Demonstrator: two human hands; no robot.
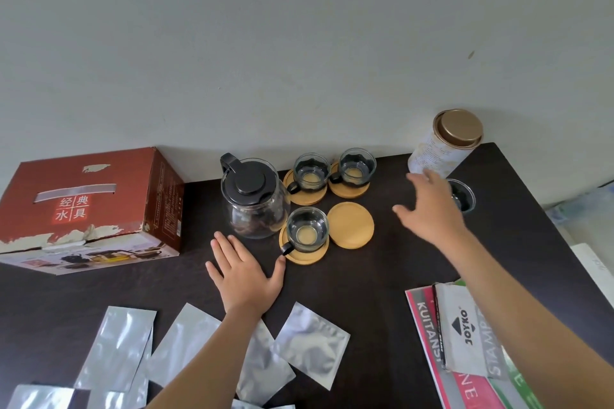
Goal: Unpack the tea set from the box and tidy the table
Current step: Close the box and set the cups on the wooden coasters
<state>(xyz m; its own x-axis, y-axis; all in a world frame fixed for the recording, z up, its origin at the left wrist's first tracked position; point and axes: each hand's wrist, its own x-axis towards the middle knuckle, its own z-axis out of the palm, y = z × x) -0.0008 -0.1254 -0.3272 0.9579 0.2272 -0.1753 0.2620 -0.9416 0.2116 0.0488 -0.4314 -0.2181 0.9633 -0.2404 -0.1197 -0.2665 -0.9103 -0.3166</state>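
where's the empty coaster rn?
The bare wooden coaster lies flat on the dark table, centre of the head view, just right of the nearest glass cup.

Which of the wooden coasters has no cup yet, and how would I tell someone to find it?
Start at the clear glass teapot with the black lid at the back of the dark table; four round wooden coasters cluster just to its right. The bare round wooden coaster is the front right one, beside the near glass cup with a black handle. Alone among the four, it carries no cup.
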